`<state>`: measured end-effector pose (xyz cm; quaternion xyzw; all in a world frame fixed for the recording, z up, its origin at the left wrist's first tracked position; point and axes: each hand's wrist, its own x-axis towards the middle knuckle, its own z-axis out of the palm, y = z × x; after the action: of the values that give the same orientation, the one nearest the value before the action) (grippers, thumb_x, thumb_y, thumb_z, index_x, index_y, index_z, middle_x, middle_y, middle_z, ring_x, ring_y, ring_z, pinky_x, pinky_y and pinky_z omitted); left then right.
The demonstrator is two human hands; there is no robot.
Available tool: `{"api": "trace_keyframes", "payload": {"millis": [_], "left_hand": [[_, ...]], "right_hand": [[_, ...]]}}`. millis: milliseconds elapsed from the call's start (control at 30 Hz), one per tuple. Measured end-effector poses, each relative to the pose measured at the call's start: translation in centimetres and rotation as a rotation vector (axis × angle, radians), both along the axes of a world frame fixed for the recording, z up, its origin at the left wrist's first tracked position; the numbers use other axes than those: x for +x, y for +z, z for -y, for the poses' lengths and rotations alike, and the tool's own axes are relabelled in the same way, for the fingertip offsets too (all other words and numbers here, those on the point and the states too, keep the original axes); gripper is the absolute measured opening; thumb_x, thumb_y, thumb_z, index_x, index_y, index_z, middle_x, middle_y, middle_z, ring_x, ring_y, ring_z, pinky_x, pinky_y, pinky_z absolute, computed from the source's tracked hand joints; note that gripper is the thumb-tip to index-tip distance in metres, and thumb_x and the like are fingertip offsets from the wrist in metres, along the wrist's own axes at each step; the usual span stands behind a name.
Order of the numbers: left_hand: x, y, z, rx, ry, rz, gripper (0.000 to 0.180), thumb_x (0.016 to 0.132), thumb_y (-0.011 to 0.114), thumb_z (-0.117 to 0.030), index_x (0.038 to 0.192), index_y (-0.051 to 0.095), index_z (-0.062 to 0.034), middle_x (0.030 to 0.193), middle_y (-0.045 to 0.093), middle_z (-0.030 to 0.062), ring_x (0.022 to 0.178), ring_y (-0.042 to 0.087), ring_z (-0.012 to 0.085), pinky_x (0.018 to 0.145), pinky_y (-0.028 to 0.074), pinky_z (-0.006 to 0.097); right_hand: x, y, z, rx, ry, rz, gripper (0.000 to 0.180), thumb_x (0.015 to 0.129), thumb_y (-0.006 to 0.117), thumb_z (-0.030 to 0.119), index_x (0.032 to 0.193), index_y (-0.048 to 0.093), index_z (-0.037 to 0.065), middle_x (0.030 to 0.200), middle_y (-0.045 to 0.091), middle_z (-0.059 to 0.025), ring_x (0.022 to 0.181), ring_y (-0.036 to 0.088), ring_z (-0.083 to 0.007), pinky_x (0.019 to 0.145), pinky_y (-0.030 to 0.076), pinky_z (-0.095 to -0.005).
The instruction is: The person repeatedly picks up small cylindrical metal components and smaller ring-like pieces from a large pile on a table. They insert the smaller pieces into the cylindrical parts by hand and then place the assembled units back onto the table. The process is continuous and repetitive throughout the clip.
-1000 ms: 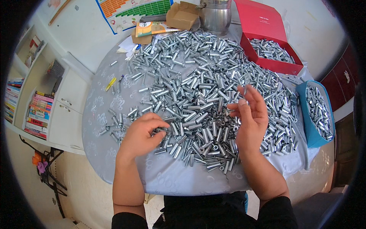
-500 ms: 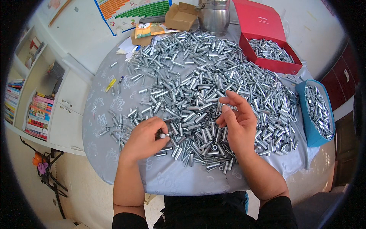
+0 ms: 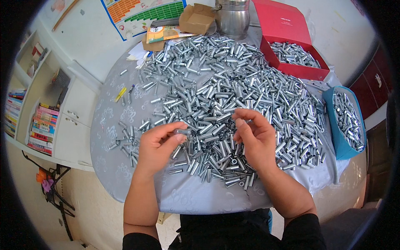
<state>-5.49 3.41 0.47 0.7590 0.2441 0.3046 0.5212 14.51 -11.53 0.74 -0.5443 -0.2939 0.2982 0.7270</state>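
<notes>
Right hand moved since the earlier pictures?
Yes. The right hand has shifted left and slightly toward the person, farther from the red box on the table.

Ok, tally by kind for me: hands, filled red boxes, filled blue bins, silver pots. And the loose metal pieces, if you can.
Hands: 2, left hand and right hand
Filled red box: 1
Filled blue bin: 1
Silver pot: 1
Total: 5
Loose metal pieces: too overlapped to count

Metal pieces [image 3: 227, 146] are silver, the circle-patterned tablecloth [image 3: 114, 166] grey, one box [image 3: 300, 72] red.
</notes>
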Motion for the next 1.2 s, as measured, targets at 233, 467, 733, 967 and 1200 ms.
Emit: {"api": "trace_keyframes", "payload": {"millis": [233, 467, 733, 967, 1200], "left_hand": [[1.8, -0.2, 2.0, -0.434, -0.124, 0.386, 0.022, 0.087, 0.059, 0.006, 0.109, 0.063, 0.0046, 0.107, 0.067, 0.0155, 0.088, 0.069, 0.0199, 0.081, 0.057, 0.031], [2.0, -0.9, 2.9, -0.454, -0.181, 0.27, 0.025, 0.087, 0.062, 0.007, 0.112, 0.064, 0.0043, 0.106, 0.067, 0.0172, 0.089, 0.07, 0.0218, 0.078, 0.059, 0.028], [2.2, -0.3, 4.0, -0.214, -0.085, 0.142, 0.02, 0.086, 0.063, 0.005, 0.106, 0.066, 0.0076, 0.09, 0.07, 0.0177, 0.077, 0.071, 0.0216, 0.068, 0.059, 0.029], [2.2, -0.7, 3.6, -0.406, -0.072, 0.159, 0.021, 0.09, 0.063, -0.003, 0.109, 0.065, 0.0068, 0.089, 0.07, 0.015, 0.074, 0.07, 0.0189, 0.066, 0.059, 0.027], [2.2, -0.9, 3.5, -0.362, -0.089, 0.202, 0.022, 0.091, 0.063, -0.003, 0.11, 0.064, 0.0063, 0.09, 0.07, 0.0159, 0.075, 0.07, 0.0191, 0.065, 0.059, 0.027]], "right_hand": [[-0.4, -0.7, 0.2, -0.081, 0.138, 0.387, 0.014, 0.091, 0.065, 0.012, 0.098, 0.068, 0.0, 0.079, 0.066, -0.0059, 0.061, 0.056, -0.0101, 0.056, 0.045, -0.0239], [-0.6, -0.1, 0.4, -0.138, 0.287, 0.475, 0.019, 0.092, 0.065, 0.019, 0.094, 0.068, 0.0, 0.075, 0.064, -0.0096, 0.06, 0.058, -0.0148, 0.056, 0.046, -0.0286], [0.0, 0.8, 0.6, -0.34, 0.414, 0.183, 0.015, 0.094, 0.062, 0.016, 0.093, 0.066, 0.001, 0.071, 0.063, -0.0029, 0.062, 0.057, -0.0072, 0.055, 0.047, -0.0236], [-0.9, 0.1, 0.4, -0.125, 0.342, 0.098, 0.014, 0.091, 0.065, 0.011, 0.101, 0.065, 0.0, 0.074, 0.063, -0.0022, 0.064, 0.056, -0.0053, 0.057, 0.047, -0.022], [-0.2, -0.8, 0.3, -0.196, 0.33, 0.262, 0.022, 0.087, 0.069, 0.01, 0.107, 0.065, 0.001, 0.08, 0.063, -0.002, 0.063, 0.053, -0.0049, 0.056, 0.044, -0.0216]]}}
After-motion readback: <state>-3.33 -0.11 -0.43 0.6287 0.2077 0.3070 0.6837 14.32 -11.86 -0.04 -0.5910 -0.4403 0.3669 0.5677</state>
